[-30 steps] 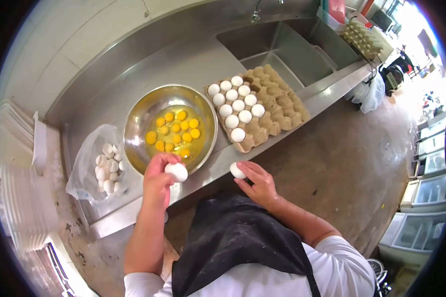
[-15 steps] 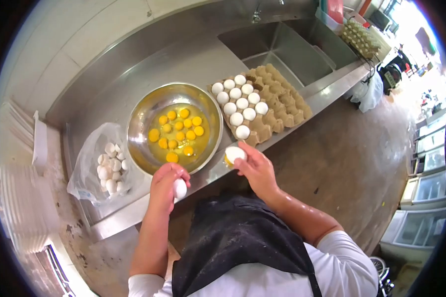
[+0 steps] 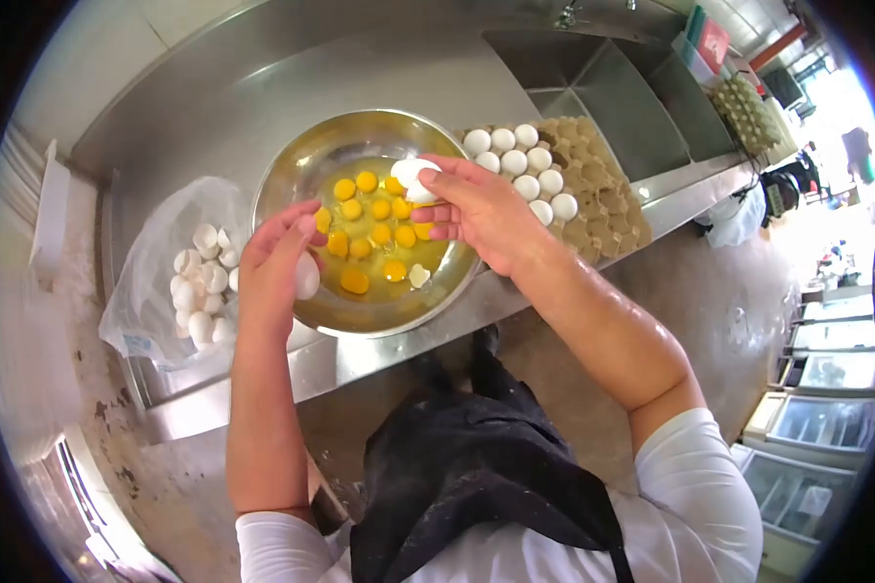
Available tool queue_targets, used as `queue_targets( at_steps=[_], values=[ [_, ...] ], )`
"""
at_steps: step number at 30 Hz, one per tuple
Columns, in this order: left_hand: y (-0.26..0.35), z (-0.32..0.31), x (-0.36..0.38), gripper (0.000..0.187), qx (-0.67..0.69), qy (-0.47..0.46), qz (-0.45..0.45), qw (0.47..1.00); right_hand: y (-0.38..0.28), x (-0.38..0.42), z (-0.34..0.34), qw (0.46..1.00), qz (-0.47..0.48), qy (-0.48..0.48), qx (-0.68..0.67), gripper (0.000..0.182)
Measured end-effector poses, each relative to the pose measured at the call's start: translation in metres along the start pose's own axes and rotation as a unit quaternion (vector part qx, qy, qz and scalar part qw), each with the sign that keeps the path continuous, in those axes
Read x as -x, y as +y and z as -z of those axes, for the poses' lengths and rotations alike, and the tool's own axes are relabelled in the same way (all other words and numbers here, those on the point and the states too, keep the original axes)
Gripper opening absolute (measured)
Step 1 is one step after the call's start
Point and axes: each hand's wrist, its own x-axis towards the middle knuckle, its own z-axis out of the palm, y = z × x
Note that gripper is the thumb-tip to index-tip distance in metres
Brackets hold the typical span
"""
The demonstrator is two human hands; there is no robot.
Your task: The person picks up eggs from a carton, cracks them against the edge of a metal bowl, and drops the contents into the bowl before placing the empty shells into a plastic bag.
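Over the left rim of the steel bowl (image 3: 306, 155), my left hand (image 3: 274, 255) is closed around a whole-looking white egg (image 3: 306, 277) in its palm. My right hand (image 3: 481, 209) is above the bowl's right side, pinching a white eggshell (image 3: 415, 178) between thumb and fingers. Inside the bowl lie several yolks (image 3: 367, 182) in clear egg white, with a small pale piece of shell (image 3: 419, 276) near the lower right. The egg carton (image 3: 608, 209) is right of the bowl, holding several white eggs (image 3: 526, 187) on its left side.
A clear plastic bag (image 3: 146, 262) with several empty eggshells (image 3: 204, 282) lies left of the bowl on the steel counter (image 3: 399, 73). A double sink (image 3: 622, 97) is behind the carton. Stacked egg trays (image 3: 746, 115) stand at the far right.
My right hand has moved left over the bowl with the eggshell. My left hand has moved up and left beside the rim. A shell piece now shows in the bowl. The view has shifted.
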Motion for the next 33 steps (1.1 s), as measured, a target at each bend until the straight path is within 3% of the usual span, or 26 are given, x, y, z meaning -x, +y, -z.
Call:
queue_targets(
  at_steps=[5,12,21,24,27,31,33],
  values=[
    [-0.016,0.015,0.027,0.036,0.075,-0.006,0.02,0.997,0.0,-0.005,-0.006,0.998,-0.026,-0.055,0.004,0.045],
    [-0.001,0.03,0.049,0.04,0.042,0.018,-0.005,0.999,-0.028,0.011,-0.001,0.994,0.042,-0.096,-0.002,0.037],
    [-0.001,0.026,0.073,0.033,0.007,0.027,-0.011,1.0,-0.02,0.021,0.032,0.991,0.032,-0.098,-0.08,0.039],
    [-0.022,0.025,0.09,0.023,-0.067,-0.043,0.051,0.996,-0.016,0.025,0.046,0.99,0.031,-0.078,-0.111,0.045],
    [-0.045,0.011,0.108,0.031,-0.046,-0.111,0.144,0.982,-0.009,0.03,0.061,0.988,0.033,-0.076,-0.132,0.046],
    [-0.06,-0.017,0.113,0.042,0.04,-0.123,0.197,0.972,-0.005,0.036,0.069,0.985,0.038,-0.073,-0.152,0.043],
    [-0.063,-0.025,0.111,0.049,0.082,-0.085,0.239,0.964,-0.002,0.038,0.073,0.981,0.042,-0.091,-0.164,0.045]
  ],
)
